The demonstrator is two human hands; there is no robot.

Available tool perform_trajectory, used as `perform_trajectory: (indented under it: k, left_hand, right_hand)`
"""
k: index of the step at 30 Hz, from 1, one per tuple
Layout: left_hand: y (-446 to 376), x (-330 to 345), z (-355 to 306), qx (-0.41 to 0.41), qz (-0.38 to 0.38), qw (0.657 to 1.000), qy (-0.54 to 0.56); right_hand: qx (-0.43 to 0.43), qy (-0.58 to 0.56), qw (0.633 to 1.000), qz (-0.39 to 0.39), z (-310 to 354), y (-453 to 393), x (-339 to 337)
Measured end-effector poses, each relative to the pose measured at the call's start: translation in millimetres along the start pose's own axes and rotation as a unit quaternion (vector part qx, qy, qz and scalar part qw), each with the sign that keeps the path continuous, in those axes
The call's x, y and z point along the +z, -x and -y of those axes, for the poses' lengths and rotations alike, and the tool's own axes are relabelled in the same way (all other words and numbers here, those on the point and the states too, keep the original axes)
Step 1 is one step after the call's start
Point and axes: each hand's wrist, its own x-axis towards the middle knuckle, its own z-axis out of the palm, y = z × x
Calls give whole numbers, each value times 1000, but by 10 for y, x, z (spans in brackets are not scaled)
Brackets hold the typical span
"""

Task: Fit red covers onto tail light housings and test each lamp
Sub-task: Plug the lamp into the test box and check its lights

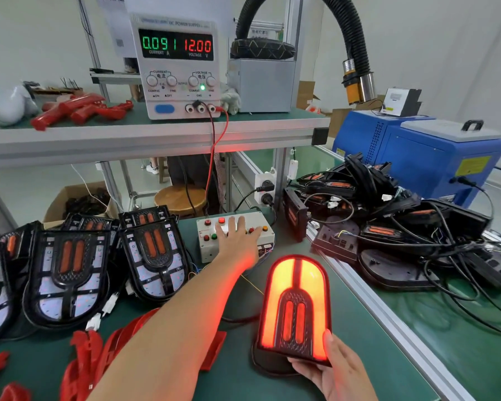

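Green workbench mat (237, 380). Left hand (235, 241) flat, fingers straight, pressing button box (234, 235). Right hand (334, 371) grips lit tail light (295, 308), just in front of box.

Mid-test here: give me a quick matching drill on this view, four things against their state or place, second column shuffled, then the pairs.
Things:
1. lamp
2. left hand
3. power supply
4. bare housings

States or places:
A. on the upper shelf, reading 12.00 V
B. glowing red, held at its lower end by the right hand
C. unlit, lined up at the left of the table
D. fingers spread flat on the button box

Pairs: 1-B, 2-D, 3-A, 4-C
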Motion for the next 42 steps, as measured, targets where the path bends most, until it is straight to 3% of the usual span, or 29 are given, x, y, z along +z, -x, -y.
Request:
perform_trajectory:
  k: [9, 12, 16, 19, 22, 28, 35, 39, 42]
  left_hand:
    - [10, 26, 17, 0, 14, 1000, 23]
    - [84, -6, -9, 10, -28, 998, 49]
    - [294, -38, -54, 66, -193, 955, 216]
    - [543, -125, 17, 100, -113, 932, 329]
    - [771, -150, 186, 159, -84, 957, 227]
    - [1080, -99, 431, 216, -88, 959, 161]
    - [1177, -336, 621, 88, -195, 938, 271]
    - [1202, -448, 773, 17, -206, 912, 354]
    - [1205, -429, 798, -1, -206, 913, 352]
  right_hand:
    - [-6, 14, 1000, -2, -19, -17, -24]
    - [-12, 24, 1000, 13, -24, -21, -44]
    - [-21, 29, 999, 28, -19, -17, -61]
    - [-32, 27, 999, 31, -17, -5, -58]
    - [-45, 41, 998, 31, -9, 34, -52]
    - [-48, 129, 989, 48, 34, 184, -107]
    - [-18, 219, 973, 73, 80, 256, -123]
    - [6, 252, 965, 68, 107, 204, -113]
    - [25, 273, 959, 75, 135, 189, -98]
